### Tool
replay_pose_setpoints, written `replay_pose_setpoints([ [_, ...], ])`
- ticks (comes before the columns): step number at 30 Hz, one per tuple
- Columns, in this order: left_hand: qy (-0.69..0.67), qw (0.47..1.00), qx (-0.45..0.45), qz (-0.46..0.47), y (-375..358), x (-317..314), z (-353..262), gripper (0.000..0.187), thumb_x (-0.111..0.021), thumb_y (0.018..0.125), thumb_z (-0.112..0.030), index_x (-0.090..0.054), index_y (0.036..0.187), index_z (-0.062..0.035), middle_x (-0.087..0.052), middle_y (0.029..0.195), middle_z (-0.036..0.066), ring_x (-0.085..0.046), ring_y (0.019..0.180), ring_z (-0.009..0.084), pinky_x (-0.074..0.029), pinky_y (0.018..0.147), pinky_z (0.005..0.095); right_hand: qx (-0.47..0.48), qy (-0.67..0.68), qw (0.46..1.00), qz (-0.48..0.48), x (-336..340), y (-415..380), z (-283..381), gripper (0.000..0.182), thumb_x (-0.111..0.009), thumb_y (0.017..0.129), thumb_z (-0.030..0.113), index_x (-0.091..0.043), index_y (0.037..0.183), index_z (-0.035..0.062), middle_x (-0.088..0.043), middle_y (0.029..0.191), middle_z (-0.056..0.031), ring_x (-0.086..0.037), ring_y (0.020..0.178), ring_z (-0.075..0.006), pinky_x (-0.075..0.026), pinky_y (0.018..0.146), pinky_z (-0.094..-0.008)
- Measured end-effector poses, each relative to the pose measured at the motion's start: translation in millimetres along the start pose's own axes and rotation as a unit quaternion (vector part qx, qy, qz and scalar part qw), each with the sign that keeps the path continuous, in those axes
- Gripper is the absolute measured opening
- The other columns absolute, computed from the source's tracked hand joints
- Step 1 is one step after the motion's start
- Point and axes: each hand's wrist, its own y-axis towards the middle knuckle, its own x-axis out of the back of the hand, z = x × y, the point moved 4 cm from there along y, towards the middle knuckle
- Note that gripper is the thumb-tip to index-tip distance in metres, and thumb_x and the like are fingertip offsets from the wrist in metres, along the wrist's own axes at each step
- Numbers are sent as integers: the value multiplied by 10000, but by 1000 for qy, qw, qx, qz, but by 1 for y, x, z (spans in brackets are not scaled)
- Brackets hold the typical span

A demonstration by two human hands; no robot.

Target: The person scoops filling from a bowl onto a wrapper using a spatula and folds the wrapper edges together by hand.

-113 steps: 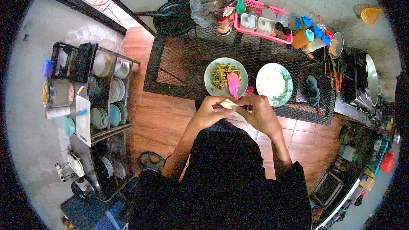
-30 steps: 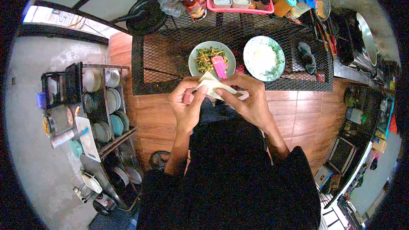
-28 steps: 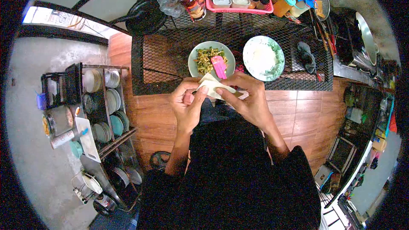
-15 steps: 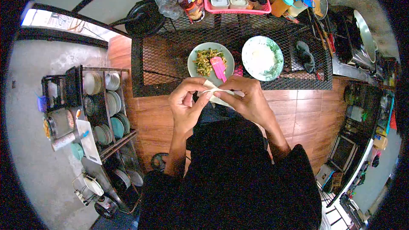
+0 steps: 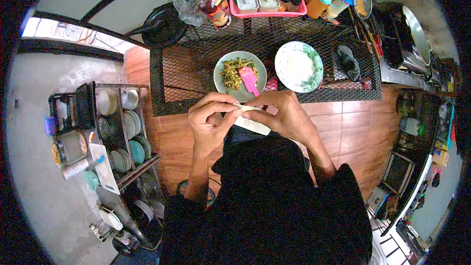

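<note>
Pinching lightly seems the best way to work the thin pale sheet (image 5: 254, 124): an even pressure from both thumbs, with the folded edge held level, should crease it without a tear. The sheet is between the fingers of the left hand (image 5: 208, 118) and right hand (image 5: 289, 113), its top edge gripped and the rest hanging below the thumbs on the body side. Both hands' fingers are drawn together onto it with hardly any gap; how the far fingertips sit behind it, I cannot tell. Its visible flap has its long axis running across the body at a slant, one corner pointing out under the right thumb and toward the body. Just beyond the fingers is the green plate (image 5: 261, 68) with shredded food (image 5: 230, 73) and a pink spatula (image 5: 248, 76), its handle pointing back toward them.
</note>
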Motion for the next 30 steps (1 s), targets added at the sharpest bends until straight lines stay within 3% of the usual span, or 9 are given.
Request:
replay_pose_setpoints([
  [9,-56,996,56,-27,-16,-5,6,104,-722,695,46,-648,755,4,-637,835,108,-600,711,116,-450,558,181,102,-5,995,-21,-8,-7,-5,116,-708,748,84,-687,840,15,-639,734,-122,-595,642,-256,-468,555,-338],
  [11,-100,991,84,-39,-22,-5,11,111,-707,704,65,-637,756,-3,-626,845,110,-601,727,116,-462,576,184,85,4,996,14,-9,-8,0,120,-651,791,109,-664,809,-9,-614,717,-163,-604,679,-329,-475,623,-405],
  [15,-108,989,97,-15,-25,-5,18,160,-714,715,30,-638,852,1,-625,851,103,-604,753,119,-475,614,188,109,25,994,-9,-9,-9,2,120,-652,788,104,-655,798,-15,-603,707,-168,-598,679,-332,-467,616,-405],
  [17,-267,938,220,-39,-21,-15,17,272,-725,744,-65,-611,976,18,-625,864,81,-600,764,118,-483,660,212,103,21,994,-8,-7,-8,4,126,-656,787,109,-655,804,-16,-596,701,-169,-593,673,-334,-463,621,-411],
  [20,-326,908,260,-39,-43,-20,40,383,-734,758,-160,-580,1044,42,-625,882,61,-596,771,117,-484,718,237,103,26,994,-18,-6,-6,3,125,-660,784,111,-661,811,-12,-598,706,-170,-590,669,-336,-463,627,-415],
  [22,-337,903,260,-60,-48,-26,43,324,-694,799,-162,-587,1031,38,-619,884,51,-586,792,112,-471,750,247,107,23,994,-26,-10,-5,0,123,-661,784,109,-663,809,-11,-600,708,-169,-592,671,-337,-466,630,-417],
  [24,-424,833,341,-102,-58,-32,53,253,-637,844,-134,-583,1032,26,-612,893,47,-576,825,108,-458,765,252,112,21,993,-33,-15,-4,-3,120,-661,783,108,-665,807,-10,-603,710,-168,-595,674,-339,-468,633,-419],
  [26,-435,833,322,-117,-65,-35,66,174,-580,885,-135,-578,991,3,-606,913,44,-570,838,108,-453,764,264,99,0,994,-43,-19,-3,-7,110,-690,750,70,-672,827,-6,-630,758,-141,-611,678,-282,-488,606,-370],
  [30,-457,804,345,-160,-71,-40,74,168,-565,901,-203,-552,952,-43,-604,920,40,-574,846,115,-460,771,280,73,1,995,-68,-24,-4,-21,79,-671,761,58,-658,798,-10,-628,756,-144,-607,671,-288,-486,613,-370],
])
